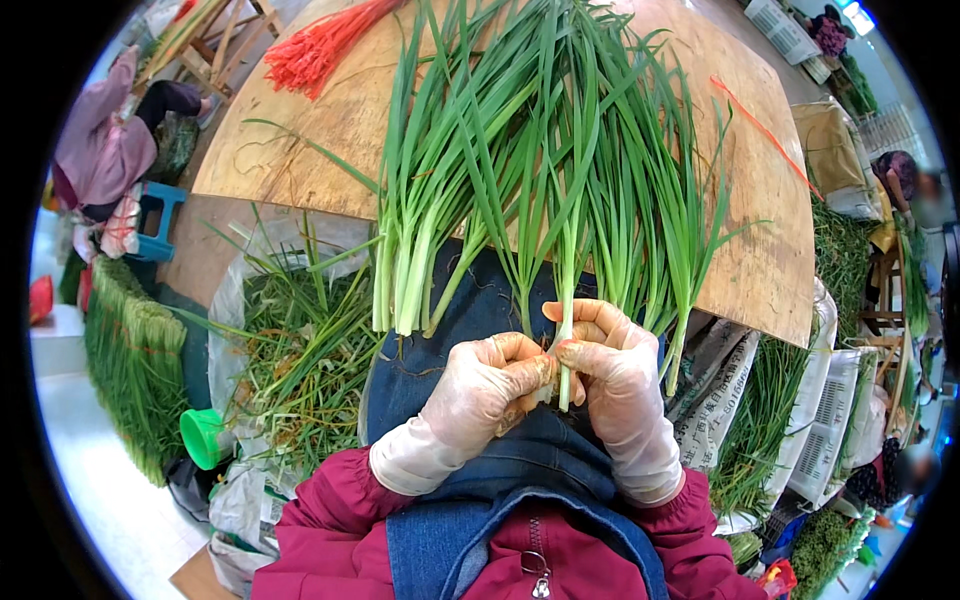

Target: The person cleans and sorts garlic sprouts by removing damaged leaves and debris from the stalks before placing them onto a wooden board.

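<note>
Both of my hands wear thin whitish gloves stained at the fingertips. Between thumb and fingers, my right hand point(622, 385) grips the pale lower stem of a garlic chive stalk point(567, 285), its root end pointing toward me. Close against it, my left hand point(480, 385) pinches at the stem's base, where a whitish scrap shows; the fingers partly hide it. Long green leaves fan away over a wooden board point(270, 150) in a loose heap of garlic chives point(530, 120). At the heap's left side, several stalks with clean pale bases point(412, 280) lie together, overhanging the board's near edge.
Red ties point(325, 50) lie bunched at the board's far left; a single red tie point(765, 135) is at right. Left of my lap is a sack of leaf trimmings point(300, 365), a green cup point(203, 438) and standing bundles point(130, 360). Another person point(105, 150) sits far left near a blue stool point(158, 222).
</note>
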The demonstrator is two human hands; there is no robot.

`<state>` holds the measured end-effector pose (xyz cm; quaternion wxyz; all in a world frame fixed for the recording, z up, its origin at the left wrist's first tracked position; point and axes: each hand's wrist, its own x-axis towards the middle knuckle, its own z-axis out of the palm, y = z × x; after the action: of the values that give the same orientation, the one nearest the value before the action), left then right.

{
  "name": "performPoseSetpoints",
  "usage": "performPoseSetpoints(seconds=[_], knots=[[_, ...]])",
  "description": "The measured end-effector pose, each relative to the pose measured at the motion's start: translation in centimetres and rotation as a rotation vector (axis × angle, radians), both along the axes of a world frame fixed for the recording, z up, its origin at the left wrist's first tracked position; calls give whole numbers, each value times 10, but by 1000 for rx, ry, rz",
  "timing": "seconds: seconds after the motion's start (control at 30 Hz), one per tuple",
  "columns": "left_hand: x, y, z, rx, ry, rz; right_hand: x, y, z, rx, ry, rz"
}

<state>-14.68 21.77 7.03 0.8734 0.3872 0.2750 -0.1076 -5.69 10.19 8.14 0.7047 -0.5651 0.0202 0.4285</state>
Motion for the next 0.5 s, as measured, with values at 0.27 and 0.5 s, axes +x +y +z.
performPoseSetpoints(seconds=[0.27, 0.5], knots=[[-21, 27, 37, 444, -9, -6, 7, -9, 17, -103, -67, 12], [-170, 120, 33, 956, 315, 108, 2, -15, 12, -175, -182, -61]])
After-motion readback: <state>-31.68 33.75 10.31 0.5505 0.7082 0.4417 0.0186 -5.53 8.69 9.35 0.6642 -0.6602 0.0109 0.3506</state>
